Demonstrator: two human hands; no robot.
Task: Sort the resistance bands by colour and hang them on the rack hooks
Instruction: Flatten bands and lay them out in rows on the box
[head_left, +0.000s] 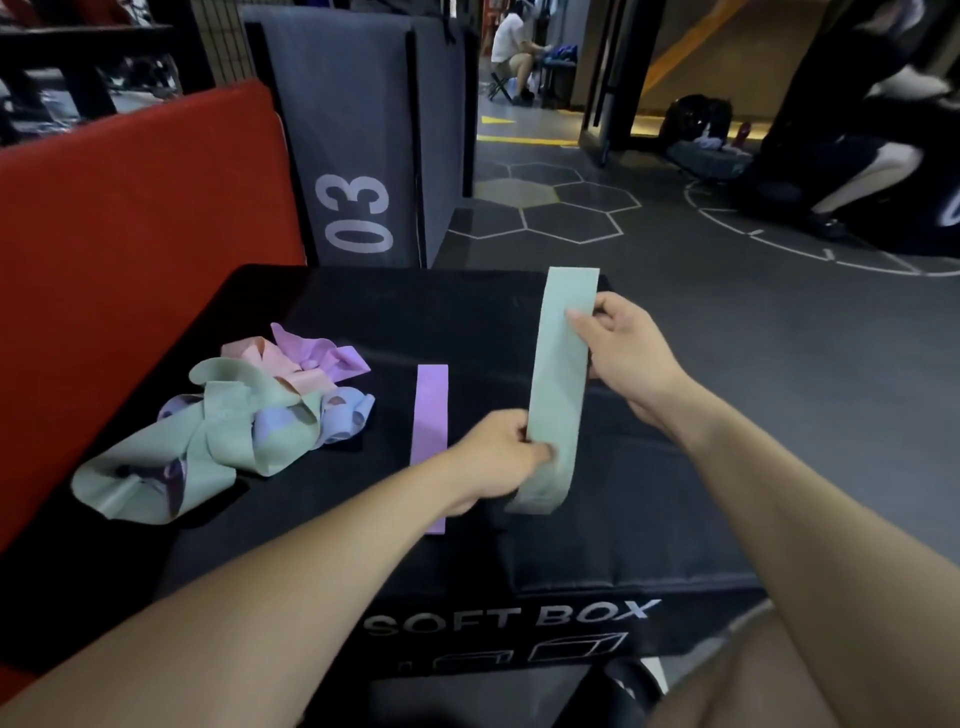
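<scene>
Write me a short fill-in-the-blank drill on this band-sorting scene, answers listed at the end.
1. Both hands, left hand and right hand, hold one flat band coloured ____.
2. The band lying straight on the black box is ____.
3. The tangled pile lies to the ____ of that straight band.
4. The grey block behind bears the number ____.

Answers: green; purple; left; 03
</scene>
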